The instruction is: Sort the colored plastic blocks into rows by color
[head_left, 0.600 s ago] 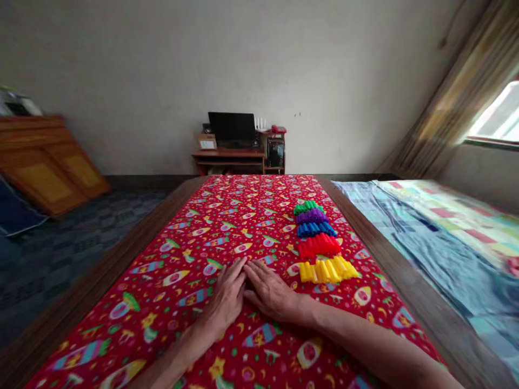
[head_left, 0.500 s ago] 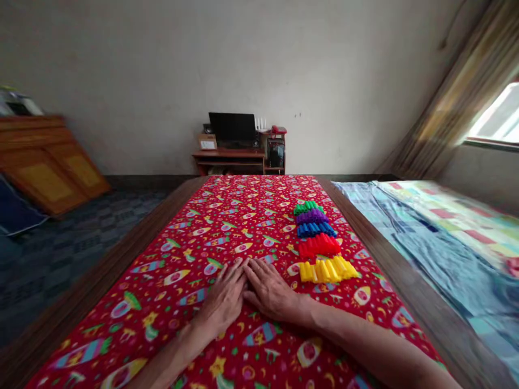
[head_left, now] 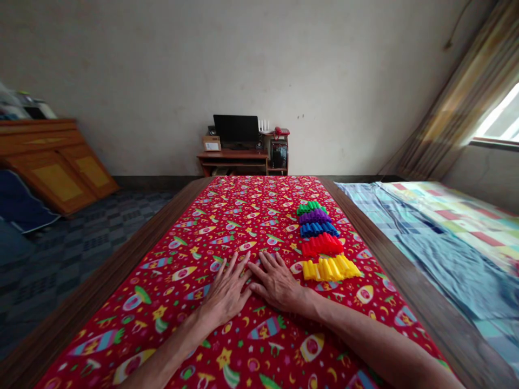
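My left hand (head_left: 227,289) lies flat on the red patterned tablecloth (head_left: 162,302), its fingers spread and pointing away from me. Beside it my right hand (head_left: 276,283) also rests palm down with the fingers apart; the thumbs are close together near the middle. Neither holds anything. To the right of my right hand, several short plastic tubes are laid in rows by colour: yellow tubes (head_left: 330,268) nearest, then red tubes (head_left: 322,245), blue tubes (head_left: 319,229), purple tubes (head_left: 315,216) and green tubes (head_left: 311,208) farthest.
Brown wooden edges (head_left: 365,232) flank the cloth. At the right is a bed with a blue sheet (head_left: 450,265). A desk with a monitor (head_left: 236,129) stands against the far wall, and a wooden cabinet (head_left: 60,173) is at the left.
The fingers of both hands have spread wider on the cloth, and the fingertips have moved apart. My view has shifted slightly left. The tube rows lie as before.
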Available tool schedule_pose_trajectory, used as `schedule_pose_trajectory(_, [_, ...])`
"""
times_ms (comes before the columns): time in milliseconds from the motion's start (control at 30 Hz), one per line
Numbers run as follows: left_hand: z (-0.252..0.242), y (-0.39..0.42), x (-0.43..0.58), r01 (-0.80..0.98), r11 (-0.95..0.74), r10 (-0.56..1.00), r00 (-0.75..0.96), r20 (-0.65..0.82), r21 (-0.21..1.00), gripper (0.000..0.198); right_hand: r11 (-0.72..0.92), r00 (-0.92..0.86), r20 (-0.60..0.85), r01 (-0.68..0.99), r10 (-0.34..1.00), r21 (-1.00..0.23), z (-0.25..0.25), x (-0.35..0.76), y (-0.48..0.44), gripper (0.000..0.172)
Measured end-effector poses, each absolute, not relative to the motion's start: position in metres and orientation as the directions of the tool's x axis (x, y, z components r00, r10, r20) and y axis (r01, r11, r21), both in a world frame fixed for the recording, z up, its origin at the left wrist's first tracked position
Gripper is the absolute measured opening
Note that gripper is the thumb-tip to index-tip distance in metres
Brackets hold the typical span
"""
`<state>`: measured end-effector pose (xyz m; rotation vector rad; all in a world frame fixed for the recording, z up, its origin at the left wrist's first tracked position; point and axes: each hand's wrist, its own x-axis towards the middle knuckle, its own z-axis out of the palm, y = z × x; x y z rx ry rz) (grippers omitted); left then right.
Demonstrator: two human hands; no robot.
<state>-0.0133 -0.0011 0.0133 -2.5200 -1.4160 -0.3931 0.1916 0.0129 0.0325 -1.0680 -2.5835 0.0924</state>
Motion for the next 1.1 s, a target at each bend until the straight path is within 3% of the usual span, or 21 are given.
schedule_pose_trajectory(867, [0.022,-0.002,-0.006,0.883,-0.468,0.811,0.446,0.378,-0.037,0.041,0.673,-0.608,0.313,0.719,0.729,-0.172,0.027,0.190,0.015,0.056])
schedule_pose_trajectory(1100, [0.016,0.003,-0.010,0.876,-0.477,0.818,0.413,0.400,0.074,0.048,0.657,-0.595,0.292,0.727,0.749,-0.202,0.034,0.192,0.015,0.057])
